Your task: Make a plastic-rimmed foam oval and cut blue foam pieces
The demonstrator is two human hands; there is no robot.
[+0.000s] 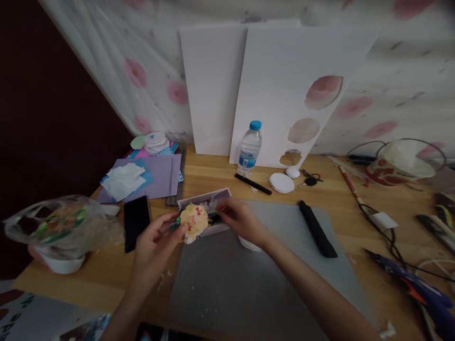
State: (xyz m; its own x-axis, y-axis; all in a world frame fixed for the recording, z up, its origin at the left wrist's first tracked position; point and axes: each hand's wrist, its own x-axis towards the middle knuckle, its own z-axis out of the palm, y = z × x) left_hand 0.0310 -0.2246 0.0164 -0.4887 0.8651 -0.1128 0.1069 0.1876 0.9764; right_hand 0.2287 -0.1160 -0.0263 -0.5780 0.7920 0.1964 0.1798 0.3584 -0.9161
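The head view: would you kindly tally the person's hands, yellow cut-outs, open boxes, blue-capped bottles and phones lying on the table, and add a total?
Left hand and right hand: 2
Yellow cut-out: 1
Open box: 1
Blue-capped bottle: 1
Phone: 1
Total: 6

the wooden table [206,171] carries a grey mat [227,289], bottle [249,149], phone [137,222] and black pen [253,183].

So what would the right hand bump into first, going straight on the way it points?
The right hand would probably first meet the blurred items in the open box, right by its fingertips, though depth is unclear.
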